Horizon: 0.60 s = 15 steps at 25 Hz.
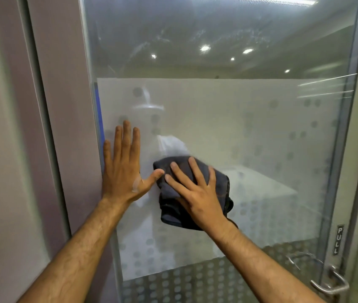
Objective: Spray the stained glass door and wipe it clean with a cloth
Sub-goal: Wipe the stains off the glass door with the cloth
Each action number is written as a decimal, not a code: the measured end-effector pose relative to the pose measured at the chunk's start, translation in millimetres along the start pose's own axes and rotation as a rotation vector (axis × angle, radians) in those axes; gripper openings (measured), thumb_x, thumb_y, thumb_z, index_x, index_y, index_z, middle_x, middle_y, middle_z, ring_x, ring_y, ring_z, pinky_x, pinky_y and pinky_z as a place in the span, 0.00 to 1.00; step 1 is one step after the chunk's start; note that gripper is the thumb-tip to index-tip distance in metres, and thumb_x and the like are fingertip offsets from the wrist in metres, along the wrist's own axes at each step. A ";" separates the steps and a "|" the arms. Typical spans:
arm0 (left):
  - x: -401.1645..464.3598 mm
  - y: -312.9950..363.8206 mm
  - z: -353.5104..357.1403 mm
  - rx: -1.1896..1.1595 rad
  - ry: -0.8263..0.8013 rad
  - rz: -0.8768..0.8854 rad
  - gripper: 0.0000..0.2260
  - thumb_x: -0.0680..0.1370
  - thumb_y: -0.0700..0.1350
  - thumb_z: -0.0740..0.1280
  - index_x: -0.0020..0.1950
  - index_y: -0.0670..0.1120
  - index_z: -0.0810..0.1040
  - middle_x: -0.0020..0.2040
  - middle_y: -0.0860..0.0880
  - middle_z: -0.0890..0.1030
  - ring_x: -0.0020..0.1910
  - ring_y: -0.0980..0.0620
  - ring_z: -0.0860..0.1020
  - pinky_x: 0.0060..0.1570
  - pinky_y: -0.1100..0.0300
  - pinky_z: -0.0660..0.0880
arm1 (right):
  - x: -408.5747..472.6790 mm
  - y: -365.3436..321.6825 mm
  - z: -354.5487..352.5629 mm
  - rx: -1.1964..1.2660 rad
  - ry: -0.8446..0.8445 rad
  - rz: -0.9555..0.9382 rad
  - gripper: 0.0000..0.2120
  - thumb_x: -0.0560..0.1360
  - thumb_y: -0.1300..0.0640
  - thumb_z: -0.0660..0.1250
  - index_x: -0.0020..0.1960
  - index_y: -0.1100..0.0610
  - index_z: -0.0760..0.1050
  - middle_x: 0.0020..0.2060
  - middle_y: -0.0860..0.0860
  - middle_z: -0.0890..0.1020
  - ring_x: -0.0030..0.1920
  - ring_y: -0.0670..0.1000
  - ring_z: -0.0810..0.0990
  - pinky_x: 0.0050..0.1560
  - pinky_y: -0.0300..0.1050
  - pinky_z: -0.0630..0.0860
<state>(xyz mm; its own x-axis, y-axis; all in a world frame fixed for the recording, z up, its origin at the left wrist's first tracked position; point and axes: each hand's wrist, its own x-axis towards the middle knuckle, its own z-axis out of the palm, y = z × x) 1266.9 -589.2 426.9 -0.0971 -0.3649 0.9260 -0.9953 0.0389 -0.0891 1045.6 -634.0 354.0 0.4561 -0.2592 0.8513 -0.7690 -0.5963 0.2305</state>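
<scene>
So from the head camera, the glass door (pixel 228 110) filled most of the shot, with a metal frame (pixel 346 149) down its right edge and a purple-grey wall panel (pixel 60 106) on the left. The middle band of the glass was frosted with a pattern of round dots, and the clear part up top had some whitish smears and streaks on it, plus ceiling lights reflecting.

The left hand (pixel 123 169) was flat against the glass right by the door's left edge, fingers straight and spread, thumb sticking out to the right. It wasn't holding anything, just pressing on the pane.

The right hand (pixel 197 193) was pressing a dark grey cloth (pixel 171 206) onto the frosted part, roughly mid-height and a bit left of centre. Fingers were spread out pretty straight over the bunched-up cloth, not really curled round it, more like a flat palm push. The left thumb tip was just about touching the cloth's upper left edge.

Down in the lower right there was a metal lever handle (pixel 335 283), and just above it a little black vertical label reading PULL (pixel 339 239) on the frame.
</scene>
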 end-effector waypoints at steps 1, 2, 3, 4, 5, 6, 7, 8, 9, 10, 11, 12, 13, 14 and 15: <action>-0.2 -0.3 -0.2 -0.012 -0.003 -0.014 0.50 0.76 0.77 0.51 0.87 0.45 0.42 0.86 0.46 0.38 0.86 0.46 0.37 0.82 0.44 0.35 | -10.1 0.2 -0.9 0.028 -0.014 0.003 0.26 0.82 0.46 0.63 0.79 0.43 0.64 0.81 0.44 0.62 0.83 0.59 0.52 0.73 0.77 0.54; -0.2 0.2 -0.9 -0.029 -0.010 -0.021 0.50 0.76 0.76 0.53 0.87 0.46 0.42 0.86 0.46 0.38 0.85 0.47 0.37 0.82 0.43 0.35 | -22.1 1.7 -3.4 0.053 -0.039 0.008 0.25 0.82 0.48 0.65 0.78 0.44 0.66 0.81 0.45 0.64 0.82 0.59 0.55 0.73 0.77 0.57; -0.6 0.4 -1.9 -0.046 -0.020 -0.024 0.50 0.76 0.75 0.54 0.87 0.46 0.43 0.87 0.46 0.38 0.85 0.47 0.36 0.82 0.42 0.36 | -34.8 4.0 -6.2 0.078 -0.073 0.016 0.24 0.81 0.50 0.66 0.77 0.45 0.68 0.80 0.45 0.66 0.82 0.59 0.57 0.72 0.78 0.60; -0.9 0.7 -3.4 -0.063 -0.033 -0.026 0.49 0.75 0.74 0.56 0.87 0.47 0.43 0.87 0.46 0.38 0.85 0.47 0.36 0.82 0.40 0.37 | -47.7 7.0 -9.5 0.101 -0.114 0.030 0.23 0.81 0.50 0.66 0.75 0.46 0.70 0.79 0.45 0.67 0.81 0.58 0.58 0.72 0.77 0.61; -0.7 1.3 -5.1 -0.083 -0.045 -0.028 0.49 0.75 0.73 0.57 0.87 0.47 0.44 0.87 0.47 0.38 0.85 0.48 0.36 0.82 0.39 0.38 | -60.7 11.3 -13.4 0.124 -0.158 0.052 0.21 0.82 0.50 0.64 0.75 0.47 0.71 0.79 0.44 0.68 0.81 0.57 0.58 0.73 0.76 0.61; -0.5 1.9 -7.4 -0.109 -0.059 -0.038 0.48 0.76 0.72 0.58 0.87 0.49 0.44 0.87 0.48 0.38 0.85 0.48 0.36 0.82 0.38 0.39 | -72.9 15.3 -17.6 0.151 -0.207 0.083 0.20 0.83 0.49 0.61 0.74 0.47 0.72 0.79 0.43 0.67 0.82 0.56 0.56 0.74 0.73 0.60; -0.7 4.5 -10.9 -0.146 -0.075 -0.056 0.47 0.76 0.70 0.58 0.87 0.50 0.45 0.87 0.48 0.38 0.85 0.49 0.35 0.82 0.38 0.38 | -85.2 19.1 -21.8 0.190 -0.258 0.123 0.21 0.83 0.48 0.58 0.75 0.47 0.71 0.79 0.42 0.66 0.82 0.55 0.54 0.76 0.71 0.59; -2.1 8.3 -14.5 -0.191 -0.087 -0.083 0.46 0.75 0.69 0.59 0.87 0.51 0.46 0.87 0.49 0.39 0.85 0.49 0.36 0.82 0.39 0.38 | -96.7 22.5 -25.5 0.244 -0.305 0.172 0.22 0.83 0.47 0.56 0.76 0.46 0.70 0.79 0.40 0.64 0.83 0.53 0.52 0.77 0.68 0.58; -4.9 13.9 -17.9 -0.237 -0.092 -0.109 0.45 0.75 0.68 0.60 0.87 0.51 0.48 0.87 0.48 0.41 0.86 0.48 0.37 0.82 0.40 0.37 | -107.4 25.6 -28.3 0.314 -0.335 0.230 0.22 0.84 0.46 0.56 0.77 0.45 0.69 0.79 0.39 0.63 0.83 0.51 0.51 0.78 0.63 0.59; -9.4 21.5 -20.8 -0.276 -0.087 -0.120 0.43 0.76 0.67 0.60 0.86 0.51 0.51 0.87 0.47 0.44 0.86 0.46 0.40 0.82 0.42 0.38 | -117.0 28.0 -31.2 0.396 -0.339 0.300 0.21 0.84 0.47 0.56 0.76 0.44 0.69 0.79 0.37 0.63 0.83 0.49 0.52 0.78 0.57 0.61; -16.2 30.1 -23.1 -0.306 -0.078 -0.105 0.41 0.76 0.65 0.61 0.85 0.50 0.56 0.87 0.45 0.50 0.86 0.44 0.44 0.82 0.42 0.40 | -124.6 29.4 -35.0 0.503 -0.323 0.392 0.19 0.85 0.48 0.58 0.75 0.42 0.70 0.78 0.36 0.65 0.82 0.47 0.55 0.76 0.51 0.63; -25.7 40.2 -25.2 -0.329 -0.079 -0.067 0.38 0.77 0.64 0.62 0.84 0.48 0.61 0.86 0.43 0.55 0.86 0.42 0.49 0.82 0.40 0.44 | -131.7 30.0 -40.9 0.638 -0.304 0.510 0.17 0.85 0.50 0.59 0.73 0.38 0.71 0.76 0.36 0.68 0.80 0.44 0.60 0.73 0.43 0.66; -36.4 50.7 -27.1 -0.353 -0.102 -0.022 0.35 0.77 0.62 0.62 0.82 0.47 0.66 0.84 0.42 0.61 0.84 0.39 0.54 0.81 0.38 0.50 | -138.3 30.0 -47.7 0.790 -0.293 0.644 0.16 0.85 0.52 0.60 0.69 0.35 0.73 0.73 0.38 0.73 0.76 0.44 0.68 0.68 0.36 0.70; -47.4 61.4 -28.9 -0.382 -0.153 0.012 0.33 0.78 0.61 0.62 0.79 0.46 0.70 0.82 0.42 0.66 0.83 0.38 0.58 0.81 0.38 0.54 | -145.6 30.1 -54.0 0.923 -0.284 0.769 0.15 0.85 0.53 0.61 0.64 0.35 0.75 0.68 0.42 0.79 0.69 0.45 0.76 0.61 0.32 0.73; -58.6 72.7 -30.2 -0.414 -0.228 0.033 0.30 0.79 0.59 0.63 0.78 0.45 0.73 0.80 0.42 0.69 0.82 0.39 0.61 0.80 0.39 0.57 | -154.3 30.6 -60.2 1.008 -0.275 0.870 0.14 0.86 0.55 0.61 0.61 0.37 0.77 0.61 0.47 0.83 0.62 0.47 0.81 0.53 0.31 0.75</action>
<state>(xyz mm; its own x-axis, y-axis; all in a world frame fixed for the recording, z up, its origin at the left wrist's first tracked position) 1200.4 -536.9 377.3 -0.1727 -0.5509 0.8165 -0.9111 0.4043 0.0800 924.7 -566.6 258.0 0.1605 -0.9044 0.3954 -0.2466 -0.4247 -0.8711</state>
